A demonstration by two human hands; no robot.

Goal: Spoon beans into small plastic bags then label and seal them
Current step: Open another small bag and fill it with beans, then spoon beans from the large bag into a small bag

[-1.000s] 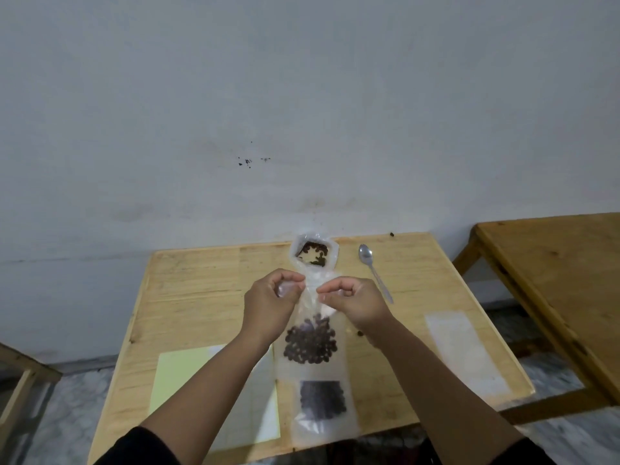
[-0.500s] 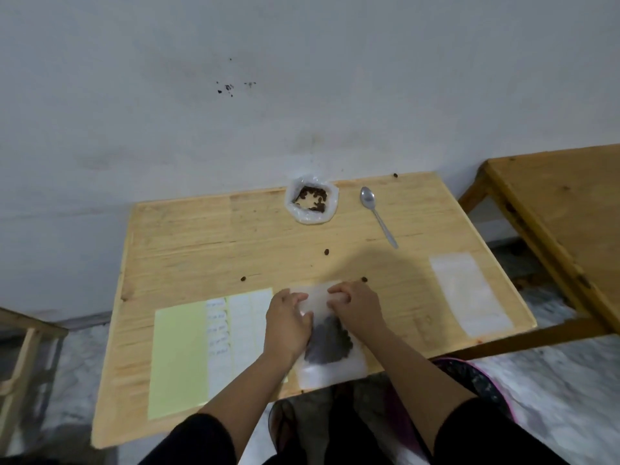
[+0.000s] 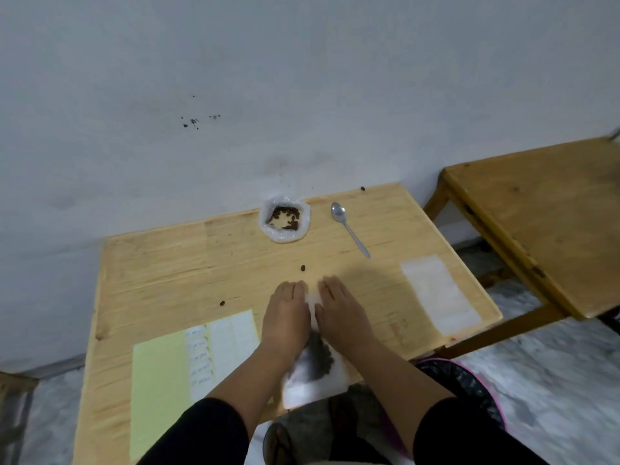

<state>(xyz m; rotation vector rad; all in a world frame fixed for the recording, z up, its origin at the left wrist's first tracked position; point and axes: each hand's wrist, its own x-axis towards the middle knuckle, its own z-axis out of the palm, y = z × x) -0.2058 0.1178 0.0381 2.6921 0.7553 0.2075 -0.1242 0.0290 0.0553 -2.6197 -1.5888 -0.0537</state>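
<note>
- The left hand (image 3: pixel 286 317) is lying palm down with its fingers straight, pressing flat on the top part of a small plastic bag (image 3: pixel 313 377).
- The right hand (image 3: pixel 343 315) is lying just beside it in the same flat, released pose, pressing the same bag; a strip of white plastic is showing between the two hands.
- The bag is lying flat at the near edge of the wooden table (image 3: pixel 161 280), its lower end overhanging the edge, and a dark heap of beans (image 3: pixel 320 359) is sitting inside it between the wrists.
- Just left of the bag, a pale yellow sheet with white labels (image 3: pixel 201 357) is lying flat on the table; faint writing is showing on some labels but is too small to read.
- Two loose beans are lying on the bare wood, one (image 3: pixel 303 268) just beyond the fingertips and one (image 3: pixel 222 303) to the left.
- At the far edge, an open white bag of beans (image 3: pixel 284 219) is sitting upright, and a metal spoon (image 3: pixel 349 228) is lying just to its right, bowl toward the wall.
- A stack of empty clear bags (image 3: pixel 439 293) is lying near the right edge, well apart from the hands.
- A plain grey-white wall (image 3: pixel 302 78) with a few dark specks is rising behind the table.
- A second wooden table (image 3: pixel 543 223) is standing to the right, and pale marbled floor (image 3: pixel 553 380) is showing below.
</note>
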